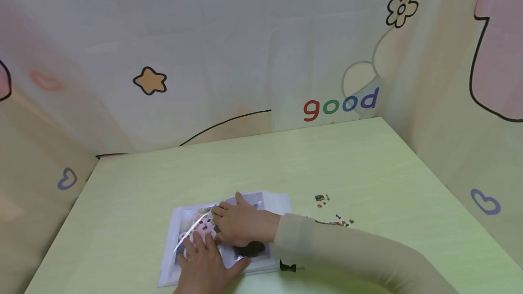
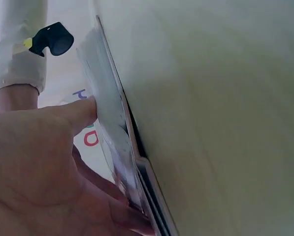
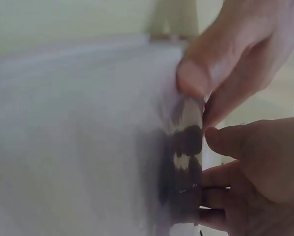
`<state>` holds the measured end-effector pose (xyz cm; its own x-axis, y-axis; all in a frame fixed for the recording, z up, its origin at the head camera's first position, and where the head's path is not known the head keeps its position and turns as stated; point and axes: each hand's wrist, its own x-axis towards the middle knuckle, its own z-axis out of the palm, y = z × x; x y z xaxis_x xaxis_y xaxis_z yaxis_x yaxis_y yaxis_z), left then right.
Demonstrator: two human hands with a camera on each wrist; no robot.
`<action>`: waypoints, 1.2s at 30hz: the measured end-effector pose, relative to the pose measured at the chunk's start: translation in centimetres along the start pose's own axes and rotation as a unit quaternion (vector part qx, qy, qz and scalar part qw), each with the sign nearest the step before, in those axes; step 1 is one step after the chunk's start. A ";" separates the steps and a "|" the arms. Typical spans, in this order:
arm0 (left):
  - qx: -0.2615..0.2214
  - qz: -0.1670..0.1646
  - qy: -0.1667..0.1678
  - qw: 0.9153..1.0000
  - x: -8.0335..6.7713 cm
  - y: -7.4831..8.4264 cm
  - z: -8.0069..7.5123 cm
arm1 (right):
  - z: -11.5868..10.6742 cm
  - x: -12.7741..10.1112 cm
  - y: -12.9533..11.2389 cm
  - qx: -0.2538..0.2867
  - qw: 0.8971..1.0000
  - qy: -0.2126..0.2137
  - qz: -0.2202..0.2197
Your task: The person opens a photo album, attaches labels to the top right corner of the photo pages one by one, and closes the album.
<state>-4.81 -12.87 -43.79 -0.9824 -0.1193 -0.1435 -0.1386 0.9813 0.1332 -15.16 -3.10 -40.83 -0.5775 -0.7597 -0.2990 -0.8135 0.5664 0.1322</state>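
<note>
A flat white-bordered pack (image 1: pixel 166 262) under clear plastic film lies on the table, with a kitten picture (image 1: pixel 205 222) visible in it. A dark shape (image 1: pixel 250 249) shows beside the picture, partly under my right arm. My left hand (image 1: pixel 204 264) rests on the lower left of the pack, fingers spread and thumb out to the right. On its middle, my right hand (image 1: pixel 241 223) lies with outstretched fingers, covering part of the picture. In the left wrist view, the thumb (image 2: pixel 82 115) touches the film, and the pack's layered edge (image 2: pixel 137 147) shows.
Small colourful pieces (image 1: pixel 320 198) lie on the pale green table (image 1: pixel 347 162) right of the pack. More pieces (image 1: pixel 343 223) sit partly behind the right sleeve (image 1: pixel 347 248). A black bow-shaped piece (image 1: pixel 288 266) is at the pack's lower right. Printed cloth (image 1: pixel 245 58) hangs around the table.
</note>
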 end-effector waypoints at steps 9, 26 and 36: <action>0.001 -0.002 -0.018 1.000 0.3 0.4 -0.2 | 0.9 1.3 1.7 -0.013 0.999 -0.001 0.040; 0.025 -0.009 -0.011 1.000 0.2 0.3 0.1 | 0.3 -0.4 -0.2 -0.056 0.998 -0.008 -0.019; 0.022 -0.009 0.006 1.000 0.0 0.2 0.5 | 0.8 1.3 0.8 -0.058 0.998 -0.011 0.038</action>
<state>-4.75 -12.62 -44.27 -0.9810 -0.1393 -0.1347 -0.1517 0.9846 0.0870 -16.54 -3.38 -41.83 -0.6366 -0.7086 -0.3042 -0.7711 0.5801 0.2625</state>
